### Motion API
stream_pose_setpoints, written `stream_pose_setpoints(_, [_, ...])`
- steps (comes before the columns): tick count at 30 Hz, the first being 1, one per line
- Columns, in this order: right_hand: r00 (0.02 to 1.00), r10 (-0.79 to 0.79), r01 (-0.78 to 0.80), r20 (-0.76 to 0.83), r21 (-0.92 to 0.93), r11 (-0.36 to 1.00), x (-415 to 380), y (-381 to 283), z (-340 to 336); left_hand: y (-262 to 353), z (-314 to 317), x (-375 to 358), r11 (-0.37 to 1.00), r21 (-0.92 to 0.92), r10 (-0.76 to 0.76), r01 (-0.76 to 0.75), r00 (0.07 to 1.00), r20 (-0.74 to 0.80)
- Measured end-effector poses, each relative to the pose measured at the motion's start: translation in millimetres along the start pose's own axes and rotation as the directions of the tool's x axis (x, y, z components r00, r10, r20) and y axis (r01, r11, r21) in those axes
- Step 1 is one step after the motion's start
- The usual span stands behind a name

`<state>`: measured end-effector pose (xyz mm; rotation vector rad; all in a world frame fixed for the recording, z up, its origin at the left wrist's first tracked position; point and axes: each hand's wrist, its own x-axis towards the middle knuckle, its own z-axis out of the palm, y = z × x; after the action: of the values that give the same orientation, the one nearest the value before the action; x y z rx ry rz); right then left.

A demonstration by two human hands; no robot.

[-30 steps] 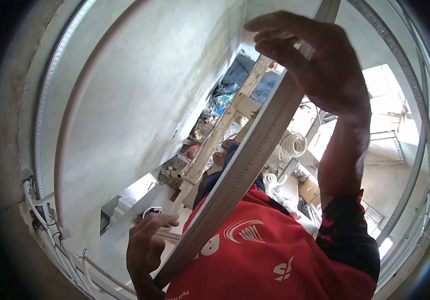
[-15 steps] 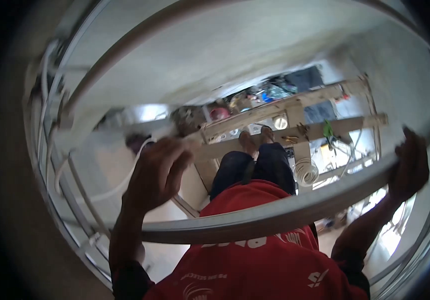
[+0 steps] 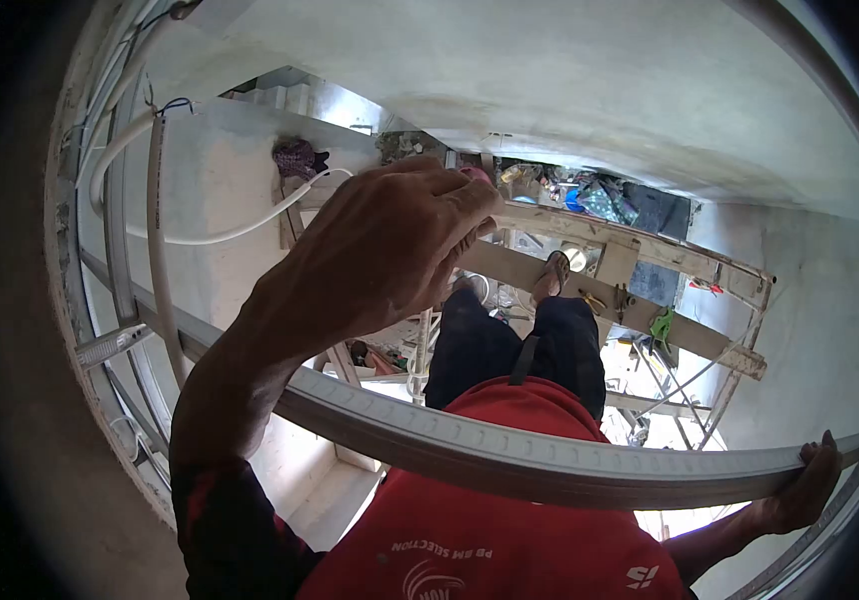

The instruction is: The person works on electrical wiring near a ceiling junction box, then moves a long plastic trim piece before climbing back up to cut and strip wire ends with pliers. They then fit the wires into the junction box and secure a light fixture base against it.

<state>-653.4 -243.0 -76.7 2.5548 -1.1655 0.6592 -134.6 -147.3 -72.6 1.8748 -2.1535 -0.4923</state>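
Observation:
A long grey metal channel (image 3: 540, 462), with a row of dimples along its face, runs across in front of my red shirt. My right hand (image 3: 805, 490) is closed around its right part, thumb up over the edge. My left hand (image 3: 380, 245) is raised high and close to the camera, above the channel and apart from it. Its fingers are curled together at the tips; whether something small sits between them is hidden. A grey conduit with wires at its end (image 3: 157, 190) hangs left of my left forearm.
My feet stand on a wooden plank (image 3: 510, 268) of a scaffold, high above a cluttered floor. Pliers (image 3: 593, 299) and a green tool (image 3: 662, 325) lie on the plank. A white cable (image 3: 240, 232) loops at left. Metal framing and walls surround me.
My left hand has risen toward the camera and moved right, its fingers closing in. My right hand has moved lower along with the channel's right end. The view has shifted.

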Motion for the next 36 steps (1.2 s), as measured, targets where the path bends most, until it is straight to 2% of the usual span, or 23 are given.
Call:
stream_pose_setpoints(3, [1.000,0.019,-0.019,-0.020,0.003,1.000,-1.0,-2.2,2.4,-0.8,3.3,-0.6,1.000,0.001,0.018,-0.018,0.999,-0.027])
stream_pose_setpoints(5, [0.906,0.423,-0.421,-0.013,0.079,0.904,-24.5,12.2,0.2,-1.1,6.5,-2.8,0.999,-0.037,0.039,-0.037,0.998,0.049])
stream_pose_setpoints(7, [0.803,0.594,-0.587,-0.047,0.107,0.803,-36.9,23.2,8.1,2.2,6.0,-5.3,0.998,0.004,0.057,-0.057,0.997,0.060])
stream_pose_setpoints(8, [0.983,0.178,-0.181,-0.036,-0.080,0.980,-34.5,23.2,9.2,2.8,12.0,-7.3,0.994,-0.015,0.105,-0.105,0.993,0.052])
stream_pose_setpoints(9, [0.930,0.361,-0.347,-0.072,0.150,0.926,-50.2,36.7,14.9,2.6,18.2,-8.8,0.987,-0.027,0.159,-0.158,0.986,0.041])
stream_pose_setpoints(11, [0.603,0.797,-0.743,0.014,0.372,0.556,-61.8,61.6,30.2,13.9,16.7,-9.1,0.962,-0.103,0.260,-0.252,0.963,0.068])
stream_pose_setpoints(13, [0.578,0.815,-0.741,0.034,0.439,0.508,-68.2,78.2,38.9,34.0,9.9,-8.2,0.916,-0.345,0.264,-0.203,0.954,0.141])
stream_pose_setpoints(14, [0.639,0.767,-0.723,0.057,0.383,0.575,-65.8,77.4,40.4,39.4,11.6,-9.3,0.863,-0.422,0.338,-0.279,0.938,0.071])
stream_pose_setpoints(15, [0.688,0.721,-0.702,0.077,0.320,0.636,-62.1,71.6,39.7,41.8,11.9,-9.9,0.863,-0.396,0.365,-0.312,0.929,0.063])
stream_pose_setpoints(16, [0.658,0.747,-0.736,0.094,0.286,0.613,-44.8,56.7,36.4,43.5,13.7,-11.0,0.826,-0.462,0.411,-0.322,0.906,0.104])
stream_pose_setpoints(17, [0.836,0.548,-0.524,-0.008,0.283,0.803,-63.3,78.5,47.5,46.6,17.7,-15.1,0.783,-0.538,0.450,-0.313,0.882,0.142])
stream_pose_setpoints(19, [0.944,0.305,-0.289,-0.122,0.131,0.948,-54.8,79.8,53.3,41.7,23.5,-16.2,0.761,-0.477,0.514,-0.439,0.858,0.029])
stream_pose_setpoints(21, [0.807,0.590,-0.567,0.008,0.290,0.771,-24.5,43.8,45.0,39.6,11.2,-17.6,0.814,-0.553,0.366,-0.178,0.896,0.250])
stream_pose_setpoints(23, [0.800,0.598,-0.551,-0.052,0.331,0.766,-9.9,32.7,44.0,38.0,19.5,-17.7,0.758,-0.599,0.450,-0.258,0.872,0.194])
stream_pose_setpoints(25, [0.769,0.638,-0.609,0.038,0.349,0.713,-7.8,36.1,42.4,47.8,12.3,-21.4,0.552,-0.828,0.355,0.098,0.871,0.340])
stream_pose_setpoints(26, [0.845,0.533,-0.487,-0.040,0.351,0.799,-10.8,36.3,43.5,50.0,9.9,-23.0,0.556,-0.826,0.370,0.097,0.860,0.350])
stream_pose_setpoints(27, [0.787,0.614,-0.543,-0.063,0.403,0.737,-5.1,21.5,41.0,53.1,4.9,-25.3,0.547,-0.831,0.419,0.096,0.829,0.371])
stream_pose_setpoints(31, [0.802,0.597,-0.522,-0.028,0.454,0.722,-27.1,78.4,47.1,54.9,17.9,-22.5,0.487,-0.860,0.510,0.154,0.749,0.423])
stream_pose_setpoints(32, [0.788,0.616,-0.511,-0.026,0.529,0.677,-34.1,92.8,52.1,56.1,15.1,-19.1,0.609,-0.786,0.475,0.105,0.745,0.468])
stream_pose_setpoints(33, [0.897,0.407,-0.343,-0.174,0.307,0.888,-38.3,98.9,54.5,60.2,12.5,-16.8,0.714,-0.697,0.438,0.060,0.739,0.512])
stream_pose_setpoints(34, [0.958,0.155,-0.150,-0.242,0.040,0.988,-43.4,104.9,54.5,66.4,8.0,-17.5,0.750,-0.660,0.456,-0.046,0.759,0.465])
stream_pose_setpoints(35, [0.624,0.777,-0.719,0.083,0.449,0.530,-47.3,134.0,48.2,69.3,9.3,-19.6,0.727,-0.685,0.467,-0.057,0.772,0.431])
stream_pose_setpoints(36, [0.680,0.732,-0.686,0.038,0.387,0.617,-43.9,131.3,43.2,70.0,9.3,-20.5,0.701,-0.713,0.443,0.027,0.767,0.464])
